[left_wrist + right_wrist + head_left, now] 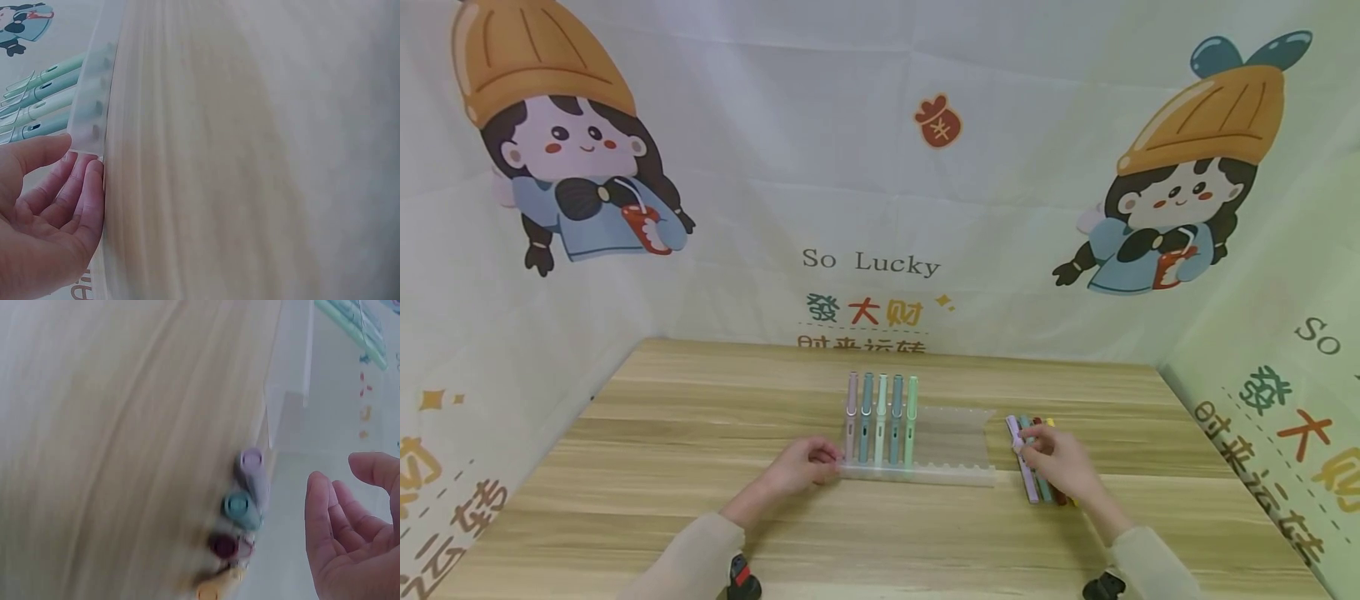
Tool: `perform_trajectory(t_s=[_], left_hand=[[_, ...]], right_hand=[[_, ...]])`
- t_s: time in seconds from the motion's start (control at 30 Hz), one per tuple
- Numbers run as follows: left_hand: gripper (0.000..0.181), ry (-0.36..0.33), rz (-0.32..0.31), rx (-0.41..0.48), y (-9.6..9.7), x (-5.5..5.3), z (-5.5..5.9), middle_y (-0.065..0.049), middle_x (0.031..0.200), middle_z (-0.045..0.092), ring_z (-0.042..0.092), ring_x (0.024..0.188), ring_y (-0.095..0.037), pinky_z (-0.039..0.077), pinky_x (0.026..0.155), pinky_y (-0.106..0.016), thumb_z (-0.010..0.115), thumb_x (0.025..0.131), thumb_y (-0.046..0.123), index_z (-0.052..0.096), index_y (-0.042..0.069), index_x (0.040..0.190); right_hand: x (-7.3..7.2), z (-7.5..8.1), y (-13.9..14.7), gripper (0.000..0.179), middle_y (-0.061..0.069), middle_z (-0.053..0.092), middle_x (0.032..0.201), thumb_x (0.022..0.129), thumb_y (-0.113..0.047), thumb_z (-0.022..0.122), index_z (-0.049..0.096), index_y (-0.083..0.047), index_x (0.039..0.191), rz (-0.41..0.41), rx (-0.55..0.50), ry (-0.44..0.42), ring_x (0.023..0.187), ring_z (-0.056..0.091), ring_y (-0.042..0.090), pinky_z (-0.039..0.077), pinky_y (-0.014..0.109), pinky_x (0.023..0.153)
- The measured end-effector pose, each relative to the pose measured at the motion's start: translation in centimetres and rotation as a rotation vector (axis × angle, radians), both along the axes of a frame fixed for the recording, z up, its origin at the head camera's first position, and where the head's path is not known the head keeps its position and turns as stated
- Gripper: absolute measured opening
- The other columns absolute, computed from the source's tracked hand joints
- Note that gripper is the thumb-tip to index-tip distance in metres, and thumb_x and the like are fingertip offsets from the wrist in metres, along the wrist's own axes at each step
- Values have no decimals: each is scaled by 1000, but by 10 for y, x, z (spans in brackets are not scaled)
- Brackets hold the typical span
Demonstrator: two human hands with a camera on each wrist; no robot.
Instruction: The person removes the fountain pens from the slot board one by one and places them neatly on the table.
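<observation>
On the wooden surface (670, 433), the left hand (803, 464) pinched the clear rack (951, 476). The right hand (1066, 460), parted and empty, probably needed a light mid-barrel pinch on the lilac pen (1027, 478).

A hand could pass in front of the clear rack (955, 477) or over its right half; five pens (882, 425) block its left half, the left hand (801, 465) its left end, loose pens (1032, 487) and the right hand (1063, 460) its right side.
</observation>
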State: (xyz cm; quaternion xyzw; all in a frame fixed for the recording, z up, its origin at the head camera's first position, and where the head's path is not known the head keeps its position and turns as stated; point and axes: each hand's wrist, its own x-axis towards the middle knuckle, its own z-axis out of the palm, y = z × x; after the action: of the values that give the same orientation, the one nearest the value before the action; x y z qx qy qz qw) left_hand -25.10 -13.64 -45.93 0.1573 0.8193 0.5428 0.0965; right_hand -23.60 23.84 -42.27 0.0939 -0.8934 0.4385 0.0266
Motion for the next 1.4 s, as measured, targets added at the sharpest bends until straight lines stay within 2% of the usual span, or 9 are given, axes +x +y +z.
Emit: perform_trajectory(t_s=[0.27, 0.53, 0.83, 0.93, 1.1, 1.4], left_hand=[[15, 1, -10, 4, 0, -1, -1, -6, 79, 53, 51, 71, -16, 47, 61, -31, 58, 79, -1, 55, -7, 93], [15, -5, -2, 3, 0, -2, -1, -7, 79, 54, 51, 71, -16, 47, 61, -30, 57, 79, -1, 55, -8, 93], [14, 1, -13, 4, 0, -2, -1, -7, 79, 54, 51, 71, -16, 47, 61, -32, 57, 80, -1, 55, -8, 93], [14, -1, -14, 7, 0, -2, 0, -7, 79, 54, 51, 71, -16, 47, 61, -32, 57, 80, -2, 55, -8, 93], [15, 2, -22, 7, 0, -2, 0, -7, 79, 54, 51, 71, -16, 47, 61, -31, 57, 80, -1, 55, -8, 93], [15, 5, -17, 12, 0, -1, 0, -8, 80, 54, 51, 72, -19, 48, 61, -35, 56, 81, -2, 54, -10, 93]], right_hand=[[-2, -7, -22, 26, 9, 56, 78, 83, -5, 54, 55, 9, 105, 54, -143, -55, 69, 57, 24, 51, 30, 59], [-2, -13, -40, 26, 10, 59, 80, 83, -3, 55, 53, 10, 106, 119, -204, -62, 70, 58, 21, 50, 29, 59], [-5, -12, -62, 29, 18, 60, 82, 82, 0, 54, 51, 14, 107, 159, -287, -47, 74, 59, 26, 50, 29, 63], [-7, -12, -69, 29, 20, 60, 84, 81, 0, 54, 51, 15, 106, 154, -295, -29, 73, 59, 24, 49, 28, 63], [-12, -15, -82, 26, 22, 61, 85, 80, 2, 57, 54, 13, 103, 101, -298, -13, 70, 59, 18, 49, 26, 63], [-20, -21, -103, 28, 19, 61, 92, 79, -1, 60, 55, 10, 105, 60, -328, -51, 81, 59, 25, 48, 30, 66]])
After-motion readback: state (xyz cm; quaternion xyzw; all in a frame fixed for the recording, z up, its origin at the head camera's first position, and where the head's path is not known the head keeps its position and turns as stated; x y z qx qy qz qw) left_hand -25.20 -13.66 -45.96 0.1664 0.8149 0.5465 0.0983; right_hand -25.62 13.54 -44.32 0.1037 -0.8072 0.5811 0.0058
